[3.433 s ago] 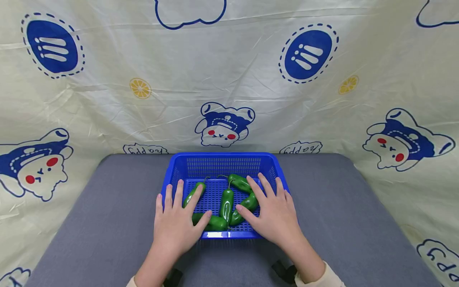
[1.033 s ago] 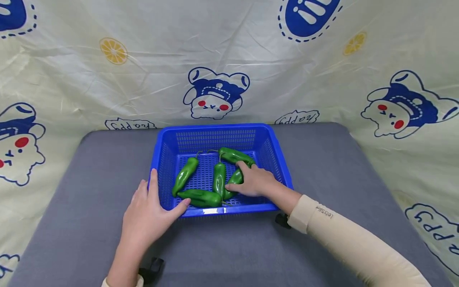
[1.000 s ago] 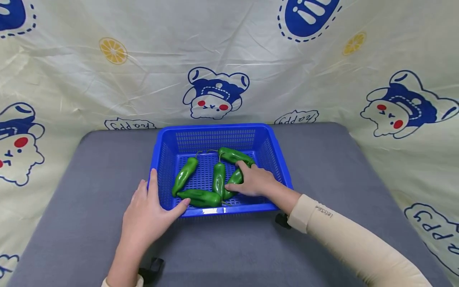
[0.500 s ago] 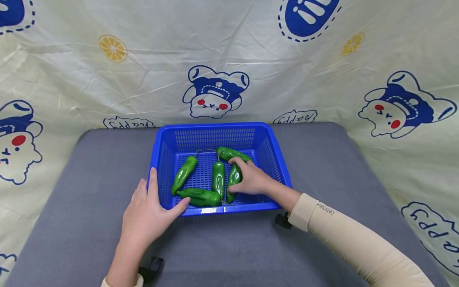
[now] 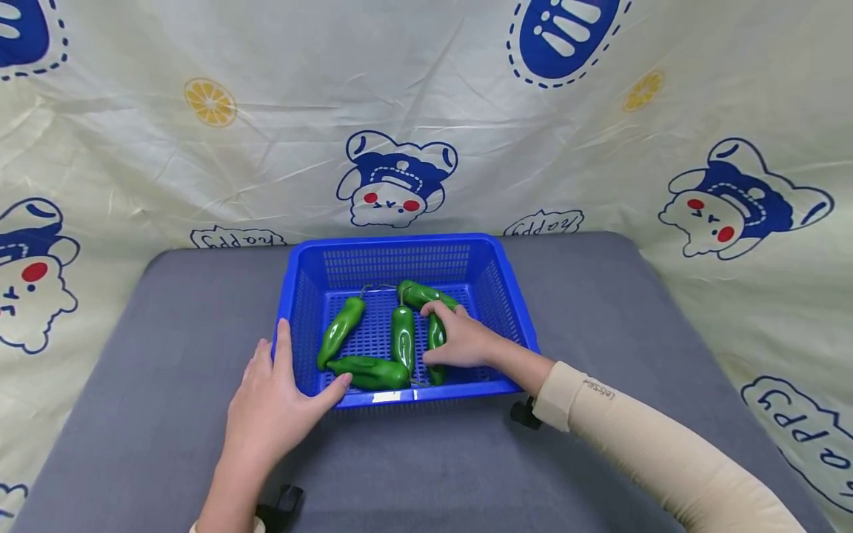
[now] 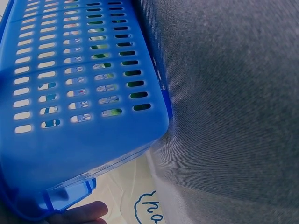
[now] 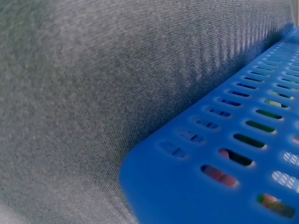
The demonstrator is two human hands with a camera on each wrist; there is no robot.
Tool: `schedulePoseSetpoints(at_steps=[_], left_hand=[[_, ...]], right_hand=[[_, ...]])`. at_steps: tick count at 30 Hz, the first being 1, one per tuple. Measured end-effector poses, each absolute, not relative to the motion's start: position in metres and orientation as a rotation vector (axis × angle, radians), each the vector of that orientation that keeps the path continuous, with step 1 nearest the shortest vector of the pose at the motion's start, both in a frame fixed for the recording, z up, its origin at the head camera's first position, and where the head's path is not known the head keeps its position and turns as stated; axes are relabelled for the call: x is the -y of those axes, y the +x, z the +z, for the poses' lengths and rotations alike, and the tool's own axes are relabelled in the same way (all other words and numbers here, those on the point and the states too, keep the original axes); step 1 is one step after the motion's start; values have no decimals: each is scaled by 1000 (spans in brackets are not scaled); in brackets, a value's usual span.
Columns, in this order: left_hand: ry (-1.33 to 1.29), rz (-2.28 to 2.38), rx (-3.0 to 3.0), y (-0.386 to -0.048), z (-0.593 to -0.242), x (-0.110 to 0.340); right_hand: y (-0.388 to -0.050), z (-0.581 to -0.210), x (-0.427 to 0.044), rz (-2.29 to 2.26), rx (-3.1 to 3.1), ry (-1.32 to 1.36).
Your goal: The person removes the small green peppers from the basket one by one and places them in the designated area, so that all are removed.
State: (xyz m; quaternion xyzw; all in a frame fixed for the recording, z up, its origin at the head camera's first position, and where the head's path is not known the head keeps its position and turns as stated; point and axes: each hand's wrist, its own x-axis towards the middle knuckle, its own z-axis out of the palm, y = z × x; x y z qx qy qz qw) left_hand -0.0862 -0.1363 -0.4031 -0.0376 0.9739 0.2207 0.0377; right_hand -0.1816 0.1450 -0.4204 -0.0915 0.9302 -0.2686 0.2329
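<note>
A blue plastic basket (image 5: 393,240) holds several glossy green chili peppers with thin stems. My right hand (image 5: 466,340) reaches in over the front right and pinches one chili pepper (image 5: 436,333) between thumb and fingers; that pepper stands lengthwise, front to back. Just left of it lies a second chili pepper (image 5: 403,337), and behind it a third (image 5: 416,292), partly covered by the fingers. My left hand (image 5: 266,403) rests at the basket's front left corner, thumb along the front rim, fingers straight outside the left wall. Its fingertips (image 6: 86,212) show past the rim in the left wrist view.
Another chili pepper (image 5: 343,329) slants along the basket's left side, and one (image 5: 373,372) lies along the front. The basket stands on a grey cloth-covered table (image 5: 586,311), near its back edge. A pale printed sheet (image 5: 280,163) hangs behind.
Earlier both hands hovered over the basket. The left moved to the corner, while the right took hold of a slanting chili pepper and turned it straighter, slightly apart from the middle one.
</note>
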Motion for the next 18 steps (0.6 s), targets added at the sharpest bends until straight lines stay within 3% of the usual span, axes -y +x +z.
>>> schedulePoseSetpoints(at_steps=[10, 18], left_hand=[[-127, 663, -2955, -87, -401, 135], [-131, 651, -2959, -88, -399, 135]], right_hand=[[-183, -421, -146, -778, -2548, -278], [-183, -412, -148, -1063, -2534, -421]])
